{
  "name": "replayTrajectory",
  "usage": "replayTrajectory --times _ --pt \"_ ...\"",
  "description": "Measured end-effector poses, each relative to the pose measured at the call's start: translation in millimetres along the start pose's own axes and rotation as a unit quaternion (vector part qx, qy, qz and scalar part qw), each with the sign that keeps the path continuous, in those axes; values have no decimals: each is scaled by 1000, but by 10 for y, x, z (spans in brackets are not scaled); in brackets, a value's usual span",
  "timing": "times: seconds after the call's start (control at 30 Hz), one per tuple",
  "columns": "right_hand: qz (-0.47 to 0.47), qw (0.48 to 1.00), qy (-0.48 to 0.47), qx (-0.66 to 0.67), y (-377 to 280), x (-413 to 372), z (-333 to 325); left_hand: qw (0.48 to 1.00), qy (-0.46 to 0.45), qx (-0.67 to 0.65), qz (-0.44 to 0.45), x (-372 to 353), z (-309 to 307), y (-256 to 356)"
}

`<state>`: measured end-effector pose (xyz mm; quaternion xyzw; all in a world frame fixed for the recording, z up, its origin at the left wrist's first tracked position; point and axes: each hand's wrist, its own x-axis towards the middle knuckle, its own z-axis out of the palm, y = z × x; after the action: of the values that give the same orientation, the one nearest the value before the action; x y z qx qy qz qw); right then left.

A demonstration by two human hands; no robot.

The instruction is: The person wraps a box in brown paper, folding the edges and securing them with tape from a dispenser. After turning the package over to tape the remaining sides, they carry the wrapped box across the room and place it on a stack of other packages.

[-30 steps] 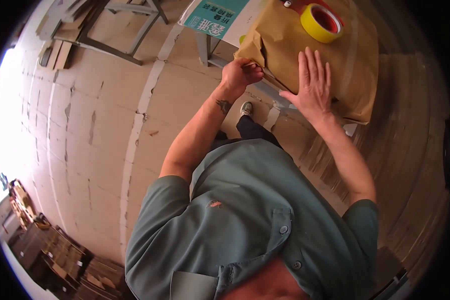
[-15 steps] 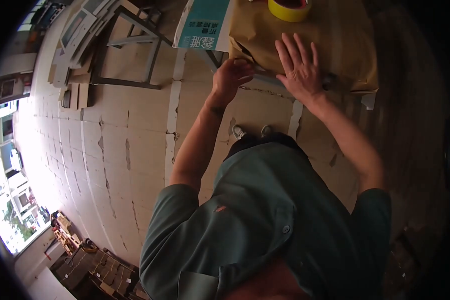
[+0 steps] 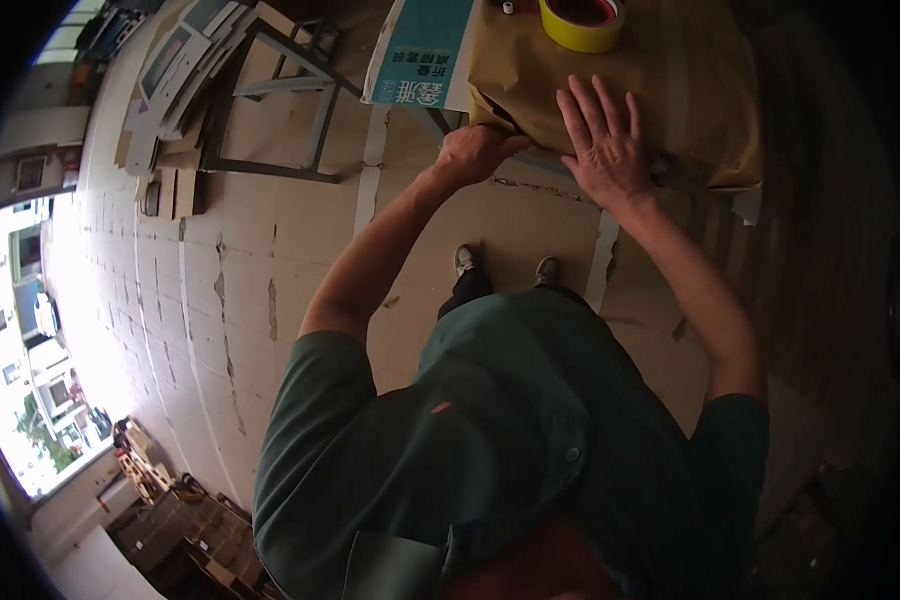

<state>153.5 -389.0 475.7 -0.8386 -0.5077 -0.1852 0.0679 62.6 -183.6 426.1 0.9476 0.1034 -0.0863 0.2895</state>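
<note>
Brown wrapping paper (image 3: 660, 60) covers a large package at the top of the view. My right hand (image 3: 608, 150) lies flat on the paper near its front edge, fingers spread. At the package's front left corner, my left hand (image 3: 478, 152) has its fingers curled round the folded paper edge, its thumb pointing right. Its fingertips are partly hidden under the fold. A roll of yellow tape (image 3: 582, 38) rests on top of the paper, above my right hand. A small white object (image 3: 508, 8) sits left of the tape.
Left of the package is a white and teal printed board (image 3: 420, 50). A grey metal frame (image 3: 270, 165) and a stack of flat panels (image 3: 175, 80) stand on the floor further left. Flattened cardboard (image 3: 185, 535) lies at lower left, near a bright opening.
My left hand has moved slightly right and down and closed round the paper edge. My right hand stays flat on the paper. The whole view has shifted slightly and my feet have moved.
</note>
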Motion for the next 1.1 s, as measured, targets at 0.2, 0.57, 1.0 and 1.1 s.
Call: replayTrajectory --times 0.2,0.57,1.0,1.1 --pt "61 998 27 16 -134 9 47 999 -21 -47 16 32 39 -56" --pt "72 996 49 7 -167 7 85 983 -144 6 118 -462 366 -582" --pt "81 996 45 0 -170 8 118 981 -48 -19 187 214 -129 -536" --pt "86 995 41 -14 -176 -1 106 984 5 -54 171 151 18 -468"
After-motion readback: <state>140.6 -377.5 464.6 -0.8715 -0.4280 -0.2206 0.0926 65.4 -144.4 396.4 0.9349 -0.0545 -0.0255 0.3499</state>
